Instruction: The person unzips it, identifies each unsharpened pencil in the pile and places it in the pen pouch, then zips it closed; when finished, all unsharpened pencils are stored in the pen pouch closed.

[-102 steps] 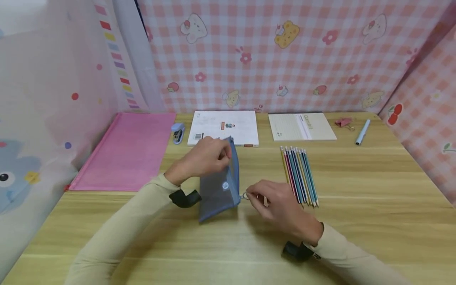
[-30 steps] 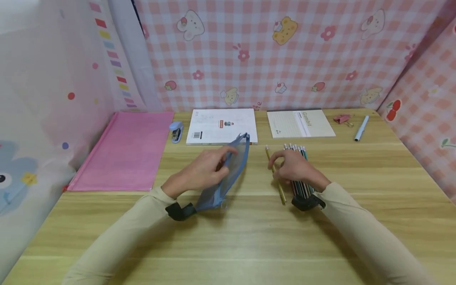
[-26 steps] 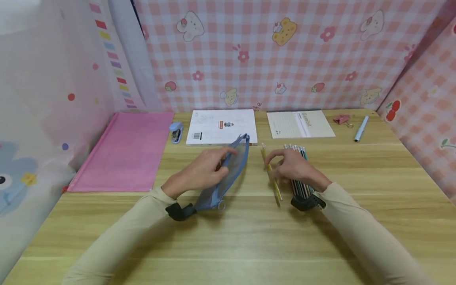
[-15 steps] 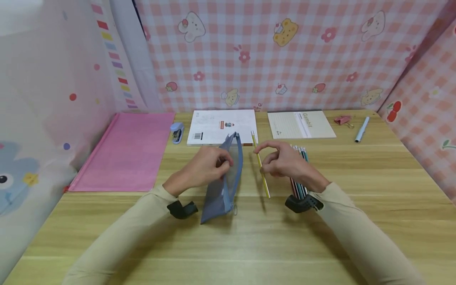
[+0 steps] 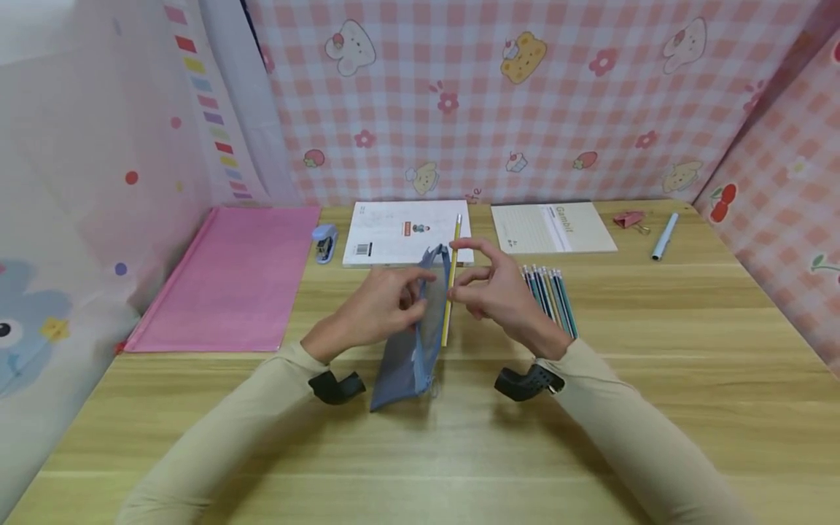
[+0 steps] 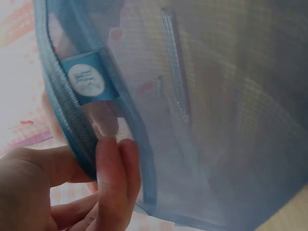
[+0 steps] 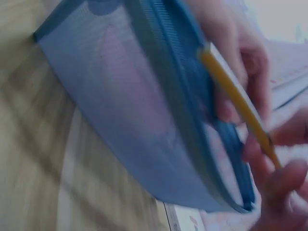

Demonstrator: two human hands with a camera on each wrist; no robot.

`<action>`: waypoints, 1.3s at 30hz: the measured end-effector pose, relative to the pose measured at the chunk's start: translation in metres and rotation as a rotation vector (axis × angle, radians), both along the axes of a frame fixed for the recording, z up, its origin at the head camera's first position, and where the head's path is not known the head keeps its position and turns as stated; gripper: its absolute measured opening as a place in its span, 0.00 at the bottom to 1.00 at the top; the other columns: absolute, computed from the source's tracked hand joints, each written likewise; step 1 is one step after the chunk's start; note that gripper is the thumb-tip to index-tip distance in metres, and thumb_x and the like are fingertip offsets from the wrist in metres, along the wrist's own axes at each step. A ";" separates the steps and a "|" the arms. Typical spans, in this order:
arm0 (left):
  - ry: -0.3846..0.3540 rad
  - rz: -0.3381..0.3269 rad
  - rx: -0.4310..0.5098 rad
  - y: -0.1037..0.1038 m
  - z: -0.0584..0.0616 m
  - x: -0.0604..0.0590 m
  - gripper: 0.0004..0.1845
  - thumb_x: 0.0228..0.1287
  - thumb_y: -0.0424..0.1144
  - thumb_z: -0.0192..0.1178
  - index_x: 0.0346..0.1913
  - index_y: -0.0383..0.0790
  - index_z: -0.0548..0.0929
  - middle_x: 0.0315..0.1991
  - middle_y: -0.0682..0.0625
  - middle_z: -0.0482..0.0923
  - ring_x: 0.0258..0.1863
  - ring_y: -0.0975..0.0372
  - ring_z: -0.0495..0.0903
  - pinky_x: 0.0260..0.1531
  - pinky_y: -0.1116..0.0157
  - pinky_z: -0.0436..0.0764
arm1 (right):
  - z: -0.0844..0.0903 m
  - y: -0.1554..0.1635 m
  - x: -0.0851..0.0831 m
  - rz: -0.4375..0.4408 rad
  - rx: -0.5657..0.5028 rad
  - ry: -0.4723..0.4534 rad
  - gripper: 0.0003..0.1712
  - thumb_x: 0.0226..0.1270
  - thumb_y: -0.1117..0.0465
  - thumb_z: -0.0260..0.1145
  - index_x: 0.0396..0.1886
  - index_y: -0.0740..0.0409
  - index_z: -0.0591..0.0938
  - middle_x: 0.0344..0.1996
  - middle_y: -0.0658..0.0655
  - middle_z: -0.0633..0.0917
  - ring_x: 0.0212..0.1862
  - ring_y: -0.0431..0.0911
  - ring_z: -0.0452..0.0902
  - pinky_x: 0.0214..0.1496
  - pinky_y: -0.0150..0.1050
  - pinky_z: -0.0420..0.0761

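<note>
A blue mesh zip pouch (image 5: 412, 343) stands on edge on the wooden table, and my left hand (image 5: 387, 302) pinches its upper rim. The left wrist view shows my fingers (image 6: 115, 178) on the pouch (image 6: 202, 115) by its blue label. My right hand (image 5: 488, 288) pinches a yellow pencil (image 5: 450, 281) and holds it right against the pouch's opened top edge. In the right wrist view the pencil (image 7: 236, 103) lies along the pouch (image 7: 144, 106) zip. A row of several coloured pencils (image 5: 550, 297) lies on the table just right of my right hand.
A pink folder (image 5: 230, 273) lies at the left, a small blue stapler (image 5: 324, 242) beside it. A white booklet (image 5: 403, 232) and a lined notepad (image 5: 551, 227) sit at the back. A pink binder clip (image 5: 631, 219) and a pale blue pen (image 5: 663, 236) are back right. Curtained walls close three sides.
My right hand unzipped the pouch, took a yellow pencil from the row and carried it left to the pouch's top edge. My left hand tipped the pouch more upright.
</note>
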State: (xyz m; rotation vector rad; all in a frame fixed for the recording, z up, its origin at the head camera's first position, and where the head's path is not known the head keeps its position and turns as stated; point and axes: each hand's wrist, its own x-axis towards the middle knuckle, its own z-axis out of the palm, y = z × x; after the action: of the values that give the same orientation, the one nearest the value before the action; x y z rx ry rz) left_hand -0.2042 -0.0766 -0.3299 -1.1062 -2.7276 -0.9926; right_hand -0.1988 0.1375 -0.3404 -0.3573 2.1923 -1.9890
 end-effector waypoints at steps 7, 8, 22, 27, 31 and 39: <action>0.018 0.042 0.063 -0.001 0.001 0.000 0.20 0.63 0.29 0.58 0.58 0.29 0.80 0.29 0.47 0.83 0.20 0.68 0.80 0.19 0.74 0.79 | -0.002 -0.022 0.012 -0.060 0.221 0.102 0.38 0.53 0.71 0.69 0.67 0.52 0.73 0.23 0.55 0.87 0.15 0.39 0.70 0.20 0.30 0.67; 0.028 0.050 0.067 -0.002 0.001 0.000 0.20 0.64 0.29 0.58 0.59 0.30 0.80 0.29 0.47 0.83 0.21 0.68 0.80 0.19 0.74 0.79 | -0.001 -0.025 0.014 -0.049 0.273 0.126 0.38 0.52 0.71 0.69 0.67 0.54 0.73 0.23 0.56 0.87 0.16 0.39 0.71 0.20 0.30 0.67; 0.021 0.039 0.091 -0.006 0.003 0.001 0.20 0.64 0.27 0.56 0.60 0.31 0.79 0.29 0.47 0.82 0.21 0.68 0.80 0.19 0.73 0.80 | 0.007 -0.030 0.019 0.034 0.549 0.241 0.37 0.57 0.68 0.71 0.68 0.59 0.72 0.27 0.56 0.89 0.23 0.40 0.80 0.28 0.31 0.77; -0.008 0.042 0.099 -0.007 0.001 0.001 0.19 0.66 0.28 0.55 0.60 0.31 0.79 0.29 0.46 0.82 0.20 0.68 0.81 0.19 0.73 0.79 | 0.010 -0.011 0.021 -0.081 0.504 0.361 0.26 0.60 0.67 0.70 0.60 0.57 0.79 0.28 0.57 0.89 0.15 0.40 0.73 0.19 0.31 0.70; -0.009 0.056 0.093 -0.008 0.000 0.000 0.20 0.65 0.28 0.56 0.59 0.31 0.79 0.30 0.46 0.83 0.22 0.67 0.82 0.20 0.73 0.80 | 0.010 0.019 0.013 -0.167 0.535 0.409 0.15 0.61 0.68 0.70 0.49 0.58 0.83 0.29 0.59 0.89 0.18 0.40 0.74 0.21 0.29 0.71; -0.057 0.063 0.111 -0.009 -0.001 -0.002 0.20 0.64 0.28 0.56 0.59 0.30 0.78 0.31 0.45 0.83 0.23 0.65 0.85 0.20 0.73 0.83 | -0.005 0.093 -0.003 -0.053 0.804 0.401 0.05 0.63 0.65 0.70 0.38 0.61 0.86 0.29 0.57 0.88 0.26 0.40 0.76 0.27 0.30 0.73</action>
State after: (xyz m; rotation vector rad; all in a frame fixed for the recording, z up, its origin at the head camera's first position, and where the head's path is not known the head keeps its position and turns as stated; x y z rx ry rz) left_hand -0.2060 -0.0855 -0.3310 -0.9836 -2.6947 -1.1673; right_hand -0.2018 0.2306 -0.3455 -0.6022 3.0221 -0.9442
